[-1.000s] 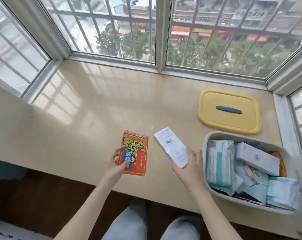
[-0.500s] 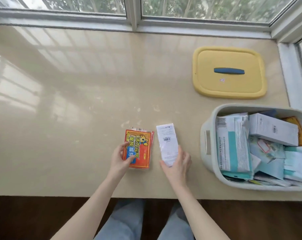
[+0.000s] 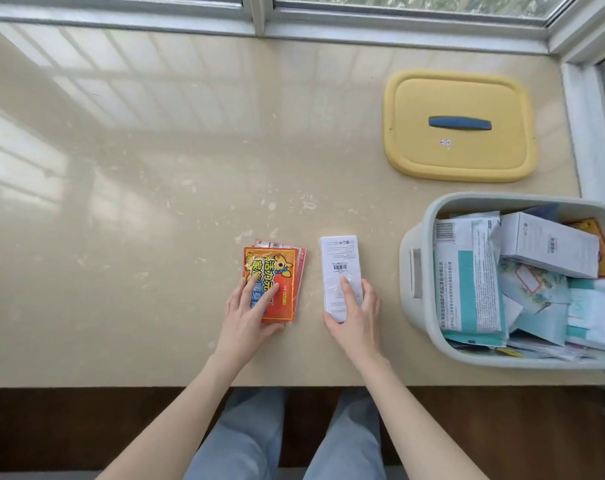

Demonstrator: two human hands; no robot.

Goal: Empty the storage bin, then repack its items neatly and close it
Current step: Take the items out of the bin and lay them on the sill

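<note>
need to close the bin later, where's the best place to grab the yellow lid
Probably the blue handle at the centre of the yellow lid, from above: the lid lies flat, handle up, with its edges flush on the counter.

The picture's right edge is cutting off the storage bin (image 3: 413,278), so its far side is lying out of view. Inside it, teal-and-white pouches (image 3: 467,289) and a white carton (image 3: 550,247) are burying whatever is lying lower, and an orange packet (image 3: 604,258) is showing only a strip behind that carton. The left hand (image 3: 245,313) is covering the near-left part of the orange sachet (image 3: 280,268). The sachets beneath (image 3: 303,268) are showing thin edges only (how many, hard to say). The right hand (image 3: 354,320) is hiding the near end of the white box (image 3: 339,258), whose print is coming out too small to read. A small mark (image 3: 445,143) on the yellow lid (image 3: 460,161) is reading as a smudge. The bottom edge is cropping both forearms and the legs (image 3: 252,441).
</note>
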